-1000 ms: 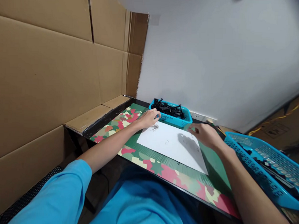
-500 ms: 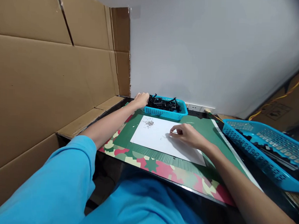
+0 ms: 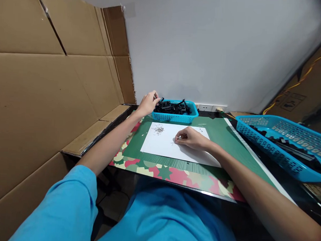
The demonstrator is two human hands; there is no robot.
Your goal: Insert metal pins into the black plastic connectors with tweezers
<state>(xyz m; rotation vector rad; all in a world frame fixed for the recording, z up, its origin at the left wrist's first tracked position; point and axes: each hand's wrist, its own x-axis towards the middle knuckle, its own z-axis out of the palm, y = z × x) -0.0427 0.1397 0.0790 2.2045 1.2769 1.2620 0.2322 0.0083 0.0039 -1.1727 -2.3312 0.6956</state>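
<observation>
My left hand (image 3: pixel 148 103) is at the left end of a blue plastic basket (image 3: pixel 173 117) piled with black plastic parts (image 3: pixel 174 107). Its fingers are curled in toward the thumb; whatever they hold cannot be made out. Over a white sheet (image 3: pixel 159 145), my right hand (image 3: pixel 190 138) has thumb and fingertips pinched together close to the paper. Something tiny may be between them, too small to name. Beside those fingertips lie a few thin, small pieces (image 3: pixel 172 143). A little heap of fine metal-looking pieces (image 3: pixel 158 130) rests toward the sheet's far left corner.
A green mat (image 3: pixel 133 149) with a patterned front border covers the table. On the right stands a larger blue basket (image 3: pixel 282 158) with black parts. Cardboard panels (image 3: pixel 53 95) wall off the left. A power strip (image 3: pixel 205 108) lies along the back wall.
My left hand has lifted slightly at the basket's end, with its fingers now showing more. My right hand remains low over the sheet, still pinched. The whole view has shifted a little.
</observation>
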